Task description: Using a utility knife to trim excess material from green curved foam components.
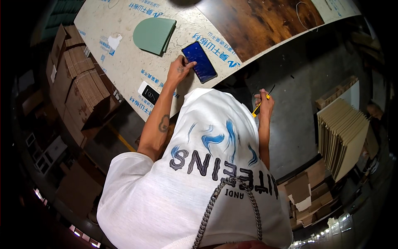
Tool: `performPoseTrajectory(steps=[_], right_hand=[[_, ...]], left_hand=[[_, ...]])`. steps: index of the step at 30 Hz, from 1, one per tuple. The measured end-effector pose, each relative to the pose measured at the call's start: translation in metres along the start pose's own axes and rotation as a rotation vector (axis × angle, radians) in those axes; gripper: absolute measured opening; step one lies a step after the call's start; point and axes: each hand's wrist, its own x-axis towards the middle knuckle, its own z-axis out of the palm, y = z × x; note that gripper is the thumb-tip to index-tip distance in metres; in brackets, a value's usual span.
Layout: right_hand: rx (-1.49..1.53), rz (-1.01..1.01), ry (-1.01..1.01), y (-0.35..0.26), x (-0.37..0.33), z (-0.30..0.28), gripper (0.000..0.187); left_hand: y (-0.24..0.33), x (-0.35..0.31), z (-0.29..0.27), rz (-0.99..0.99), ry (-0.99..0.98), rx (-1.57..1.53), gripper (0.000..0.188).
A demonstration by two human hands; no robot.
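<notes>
A dark smartphone [200, 62] with a lit blue screen is at the near edge of the table, tilted a little. My left hand [180, 69] grips its left edge, with the thumb over the screen and the other fingers curled beside it, partly hidden. Off the table's edge to the right, my right hand [265, 105] is closed around a yellow utility knife [256, 111], whose dark blade points up and away. Beyond the phone lies a green, round-ended folded panel [154, 35]. Beside my left forearm rests a small white and black device [149, 93].
The pale printed table [124, 62] carries a dark wood-grain board [261, 25] at the far right. Stacks of flat cardboard [85, 89] stand on the left. Upright pale panels [342, 133] lean together on the right floor, with more cardboard [309, 195] nearer.
</notes>
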Motion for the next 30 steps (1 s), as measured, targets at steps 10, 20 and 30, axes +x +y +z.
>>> performPoseTrajectory(steps=[10,20,30], right_hand=[[0.008,0.029,0.024,-0.001,-0.001,0.0,0.032],[0.044,0.029,0.004,0.0,0.0,-0.001,0.033],[0.061,0.039,-0.003,0.0,0.001,-0.001,0.032]], left_hand=[[-0.001,0.001,-0.006,0.017,-0.008,-0.014,0.042],[0.002,-0.013,-0.001,-0.042,-0.083,-0.128,0.045],[0.005,-0.024,0.011,0.064,0.003,0.091,0.064]])
